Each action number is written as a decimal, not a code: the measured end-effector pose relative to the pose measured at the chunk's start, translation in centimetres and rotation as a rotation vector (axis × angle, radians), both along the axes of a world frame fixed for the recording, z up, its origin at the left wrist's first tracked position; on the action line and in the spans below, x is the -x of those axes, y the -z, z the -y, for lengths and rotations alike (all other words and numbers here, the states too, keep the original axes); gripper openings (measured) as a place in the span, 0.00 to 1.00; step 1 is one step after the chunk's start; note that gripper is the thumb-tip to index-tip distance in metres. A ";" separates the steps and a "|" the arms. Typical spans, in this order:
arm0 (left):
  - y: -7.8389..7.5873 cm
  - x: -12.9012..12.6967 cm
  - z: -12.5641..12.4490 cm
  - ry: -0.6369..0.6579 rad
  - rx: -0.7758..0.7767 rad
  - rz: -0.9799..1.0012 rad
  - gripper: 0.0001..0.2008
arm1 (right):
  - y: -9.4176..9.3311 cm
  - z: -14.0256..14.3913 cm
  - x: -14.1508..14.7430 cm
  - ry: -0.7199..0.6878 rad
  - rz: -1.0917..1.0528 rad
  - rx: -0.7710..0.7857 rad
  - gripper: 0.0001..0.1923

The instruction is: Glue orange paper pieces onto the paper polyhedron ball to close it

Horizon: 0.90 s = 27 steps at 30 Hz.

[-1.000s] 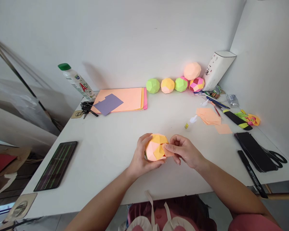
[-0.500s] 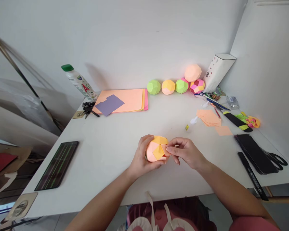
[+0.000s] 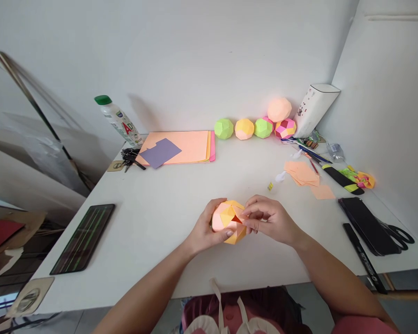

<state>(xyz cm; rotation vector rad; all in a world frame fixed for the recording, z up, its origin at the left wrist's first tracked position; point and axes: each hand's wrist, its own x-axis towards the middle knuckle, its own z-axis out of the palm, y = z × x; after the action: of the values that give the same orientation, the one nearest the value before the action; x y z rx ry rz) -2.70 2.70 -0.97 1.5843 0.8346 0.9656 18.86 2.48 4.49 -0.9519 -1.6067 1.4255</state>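
On the desk (image 3: 153, 218), near its front edge, the left hand (image 3: 204, 232) cups a paper ball (image 3: 229, 221), hiding its left side. The right hand (image 3: 270, 222) pinches a flap at the ball's right; its fingertips cover the seam.

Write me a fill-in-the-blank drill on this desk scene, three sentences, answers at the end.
1. Both hands, the left hand and the right hand, hold one paper ____ of orange and yellow.
2. The bottle at the back left has a ____ cap.
3. On the peach paper stack lies a ____ sheet.

Answers: ball; green; purple
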 end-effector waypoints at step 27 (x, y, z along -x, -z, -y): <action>0.5 0.0 0.0 0.121 -0.033 0.187 0.35 | 0.7 0.4 0.4 0.015 0.075 -0.361 0.08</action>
<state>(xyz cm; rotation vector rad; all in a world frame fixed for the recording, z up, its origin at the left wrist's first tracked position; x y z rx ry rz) -2.73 2.69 -1.46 1.5271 0.5904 1.0264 18.46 2.07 3.83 -0.8091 -1.8297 1.0492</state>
